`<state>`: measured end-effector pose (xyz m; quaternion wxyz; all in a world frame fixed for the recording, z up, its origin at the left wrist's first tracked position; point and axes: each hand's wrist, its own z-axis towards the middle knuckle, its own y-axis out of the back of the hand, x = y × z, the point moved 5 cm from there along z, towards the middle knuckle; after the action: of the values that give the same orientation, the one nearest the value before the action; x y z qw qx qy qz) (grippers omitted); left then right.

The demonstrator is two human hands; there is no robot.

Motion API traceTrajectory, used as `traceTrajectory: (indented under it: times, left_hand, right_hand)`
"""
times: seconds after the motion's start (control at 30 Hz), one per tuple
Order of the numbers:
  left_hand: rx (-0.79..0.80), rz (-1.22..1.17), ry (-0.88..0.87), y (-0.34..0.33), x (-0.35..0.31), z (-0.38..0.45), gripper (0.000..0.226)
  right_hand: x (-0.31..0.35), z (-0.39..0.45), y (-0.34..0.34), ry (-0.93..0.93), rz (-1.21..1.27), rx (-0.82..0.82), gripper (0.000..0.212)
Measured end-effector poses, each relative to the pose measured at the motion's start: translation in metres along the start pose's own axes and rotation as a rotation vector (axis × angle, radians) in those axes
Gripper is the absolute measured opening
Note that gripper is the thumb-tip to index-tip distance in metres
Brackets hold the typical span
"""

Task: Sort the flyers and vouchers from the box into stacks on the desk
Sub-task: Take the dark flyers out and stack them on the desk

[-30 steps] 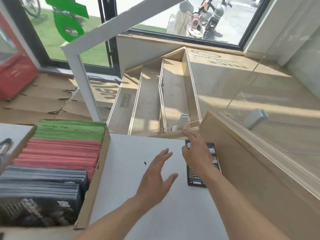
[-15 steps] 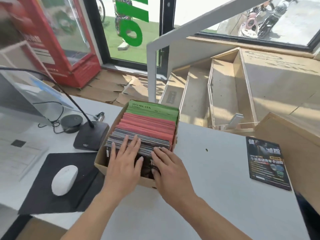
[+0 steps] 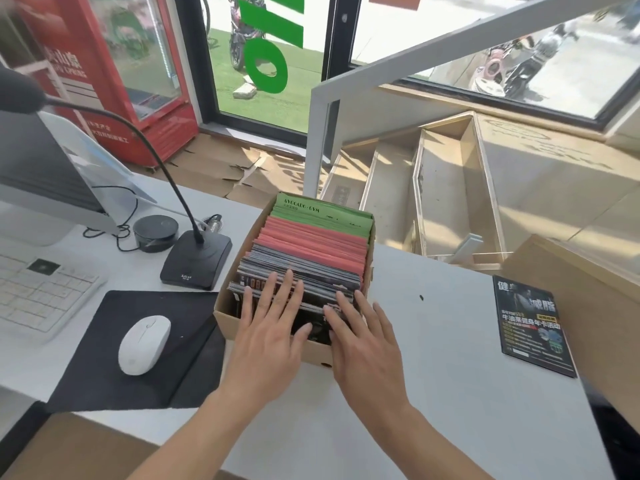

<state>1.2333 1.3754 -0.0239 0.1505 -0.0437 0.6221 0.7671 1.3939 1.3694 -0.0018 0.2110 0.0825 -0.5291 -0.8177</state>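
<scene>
head view: your left hand and right hand both sit at the near end of the open brown cardboard box, centre of frame. fingers on both are straight and spread, tips resting on the top edges of the dark glossy flyers. nothing pinched or lifted; that reads as riffling to find a break in the pack, not a grab.

contents stand on edge, grouped by colour: dark flyers nearest you, red paper vouchers in the middle, green paper vouchers at the far end. standing on edge keeps the top edges reachable, which is likely why you're working from above.

one dark printed flyer lies flat on the white desk at right of frame, well apart from the box. my read: it's the seed of the dark stack, parked right so the box stays reachable.

left of the box: black gooseneck microphone base just beside it, white computer mouse on the black mouse pad, white keyboard at the left edge. that side is crowded, so stacks probably belong on the right.

task looks barely started. next call: curl thumb and fingers round a batch of dark flyers; the glossy sheets may slide and fan.
</scene>
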Motion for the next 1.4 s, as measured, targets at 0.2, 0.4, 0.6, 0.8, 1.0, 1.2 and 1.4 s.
traceTrajectory:
  times: [0.2, 0.4, 0.6, 0.8, 1.0, 1.2, 1.4]
  left_hand:
    - [-0.031, -0.136, -0.022, 0.006, 0.003, -0.007, 0.060]
    - [-0.061, -0.192, -0.064, 0.031, 0.005, -0.008, 0.064]
    - [-0.006, -0.221, -0.281, 0.122, -0.026, 0.027, 0.023]
    - [0.105, -0.904, -0.099, 0.131, -0.083, 0.042, 0.009]
    - [0.162, -1.382, 0.165, 0.084, -0.148, 0.043, 0.011]
    - [0.383, -1.504, 0.337, 0.002, -0.195, 0.044, 0.014]
    - [0.438, -1.444, 0.261, -0.038, -0.205, 0.037, 0.018]
  right_hand:
    - [0.008, 0.005, 0.006, -0.098, 0.247, -0.034, 0.028]
    - [0.011, 0.012, 0.022, -0.108, 0.359, -0.036, 0.029]
    - [0.021, 0.043, 0.108, 0.085, 0.524, -0.075, 0.039]
    - [-0.053, 0.032, 0.162, -0.424, 0.821, -0.224, 0.063]
    - [-0.108, -0.027, 0.141, -0.927, 1.383, -0.102, 0.033]
    - [-0.150, -0.076, 0.107, -1.082, 1.347, -0.206, 0.020]
    - [-0.184, -0.097, 0.085, -0.967, 1.280, -0.157, 0.010]
